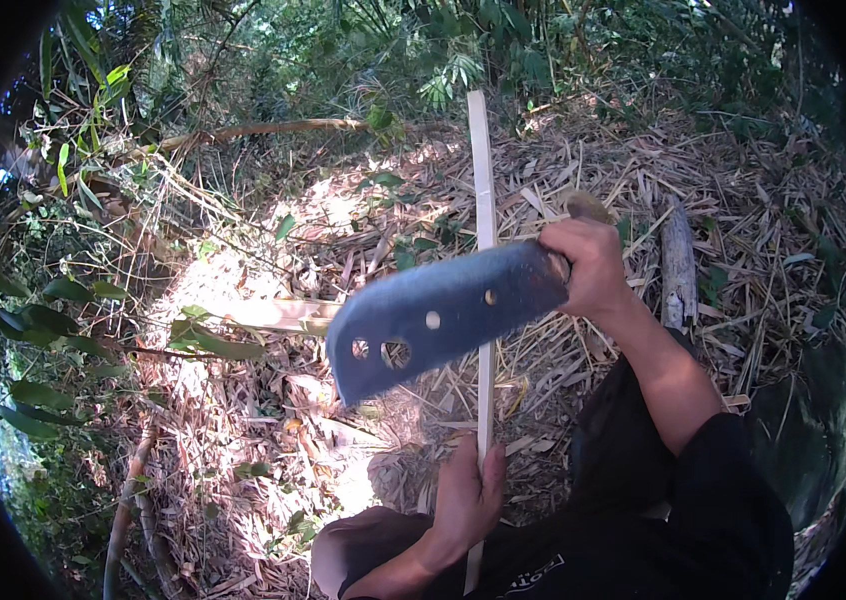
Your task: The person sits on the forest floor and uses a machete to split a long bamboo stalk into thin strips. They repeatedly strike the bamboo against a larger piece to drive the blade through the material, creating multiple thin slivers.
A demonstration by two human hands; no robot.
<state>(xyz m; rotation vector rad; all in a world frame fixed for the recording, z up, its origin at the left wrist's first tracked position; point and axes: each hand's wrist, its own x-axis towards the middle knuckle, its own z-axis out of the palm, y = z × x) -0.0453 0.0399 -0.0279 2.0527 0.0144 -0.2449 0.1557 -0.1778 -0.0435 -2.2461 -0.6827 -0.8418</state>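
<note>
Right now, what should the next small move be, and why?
Perhaps the right hand should ease the cleaver edge-first toward the pale strip, since the cleaver crosses it in this view and the left hand grips the strip lower down.

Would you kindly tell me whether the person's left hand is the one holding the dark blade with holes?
No, the right hand holds the dark blade, while the left hand grips the pale strip.

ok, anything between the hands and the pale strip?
Left hand: nothing visible, it holds the pale strip near its lower end. Right hand: only the cleaver it grips, whose blade crosses in front of the strip in this view. Can't tell whether they touch.
</note>
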